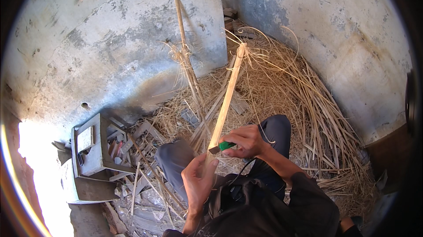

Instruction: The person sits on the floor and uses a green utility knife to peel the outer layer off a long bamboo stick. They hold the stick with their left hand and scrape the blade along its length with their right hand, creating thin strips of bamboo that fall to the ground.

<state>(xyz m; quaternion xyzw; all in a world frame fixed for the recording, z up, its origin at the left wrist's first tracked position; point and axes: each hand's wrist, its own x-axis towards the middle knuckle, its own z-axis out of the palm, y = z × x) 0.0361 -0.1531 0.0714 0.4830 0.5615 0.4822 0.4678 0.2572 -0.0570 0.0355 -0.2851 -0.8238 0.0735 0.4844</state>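
Two weathered, pale wall faces (132, 21) enclose the work area. Below them, a broad pile of dry straw-coloured strips (304, 100) covers much of the floor, with long strips gathered on its right side. A grey, box-like wooden stand (93, 165) is positioned at the left, near the wall, with a pale rectangular item (85, 139) at its upper face. A slim pole (181, 27) leans toward the wall, with frayed fibres (181, 54) around its middle.

The light wooden strip (229, 93) extends from between the person's knees, up and away over the pile; thin curled fibres (255, 55) spread from its far end. The hands are close together at the near end. Left hand (198, 179): thumb and fingers pinched on the strip's near end. Right hand (247, 141): clamped on a green-handled tool (226, 145), its short dark blade (214, 150) against the strip just beyond the left fingertips
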